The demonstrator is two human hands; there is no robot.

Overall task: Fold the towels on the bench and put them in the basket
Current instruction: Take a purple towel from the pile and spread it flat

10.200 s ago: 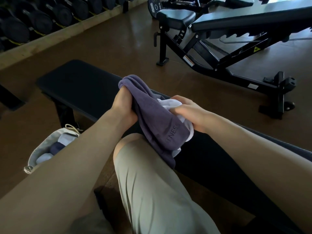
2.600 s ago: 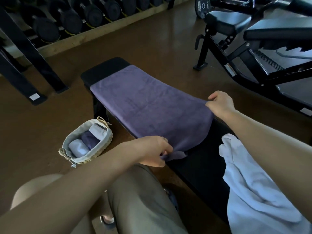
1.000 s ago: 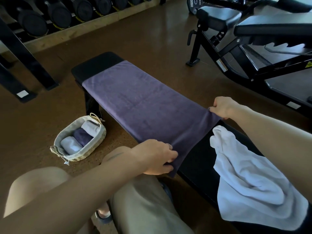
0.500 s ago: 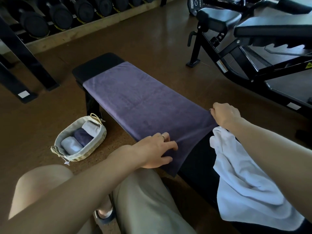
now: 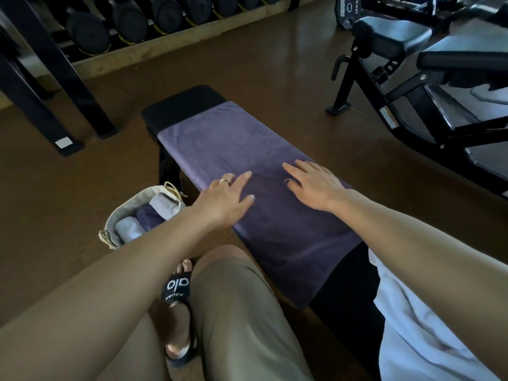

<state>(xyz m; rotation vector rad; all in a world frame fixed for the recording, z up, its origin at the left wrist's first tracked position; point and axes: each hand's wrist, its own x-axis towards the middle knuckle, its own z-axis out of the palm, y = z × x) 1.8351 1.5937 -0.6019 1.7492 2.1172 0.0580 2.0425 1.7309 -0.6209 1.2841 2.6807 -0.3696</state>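
A purple towel [image 5: 236, 149] lies spread flat along the black bench [image 5: 184, 104], its near corner hanging over the front edge. My left hand [image 5: 224, 198] rests flat on the towel's left part with straight fingers. My right hand [image 5: 313, 185] lies flat on it too, a little to the right. A crumpled white towel [image 5: 417, 334] sits on the bench at the near right, partly hidden by my right arm. The woven basket [image 5: 110, 235] stands on the floor left of the bench, with rolled white and purple towels in it.
A dumbbell rack [image 5: 132, 20] runs along the far wall, its black legs at the far left. An adjustable bench frame [image 5: 412, 86] stands at the right. My knees and a sandalled foot [image 5: 178, 298] are in front of the bench. Brown floor surrounds it.
Both hands let go of the towel's near corners and moved forward onto its middle, lying flat. The towel now lies smooth on the bench.
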